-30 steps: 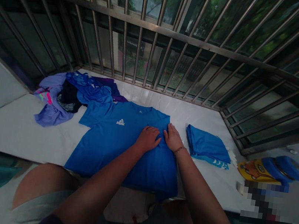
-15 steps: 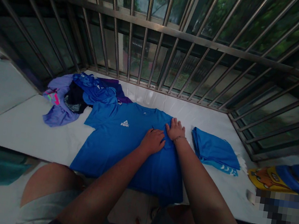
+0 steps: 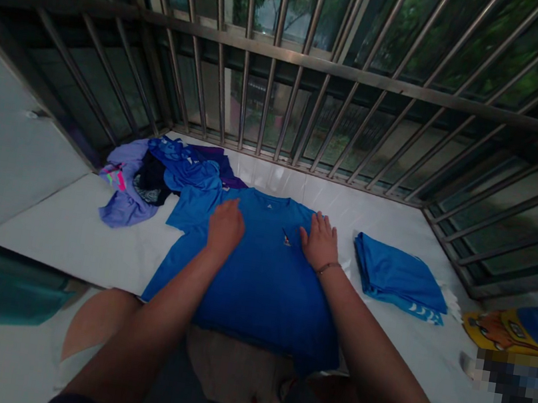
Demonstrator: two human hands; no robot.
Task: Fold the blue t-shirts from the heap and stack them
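Note:
A blue T-shirt (image 3: pixel 267 282) lies spread on the white ledge, its collar toward the window and its hem at the near edge. My right hand (image 3: pixel 321 241) rests flat on the shirt's right shoulder, fingers stretched out. Over the left chest, my left hand (image 3: pixel 227 227) has its fingers curled in. Whatever may be between those fingers is hidden, and the hand covers the white chest logo. A small dark and white mark (image 3: pixel 286 238) shows on the right chest.
Right of the shirt sits a folded blue garment (image 3: pixel 399 275). A heap of purple, black and blue clothes (image 3: pixel 151 177) lies at the left. Metal bars (image 3: pixel 290 56) rise behind the white ledge (image 3: pixel 68 225). A yellow and blue object (image 3: pixel 513 329) stands far right.
My left hand has moved left across the shirt, from its right chest to its left chest, and its fingers have curled. My right hand stays at the shoulder. The view has shifted slightly.

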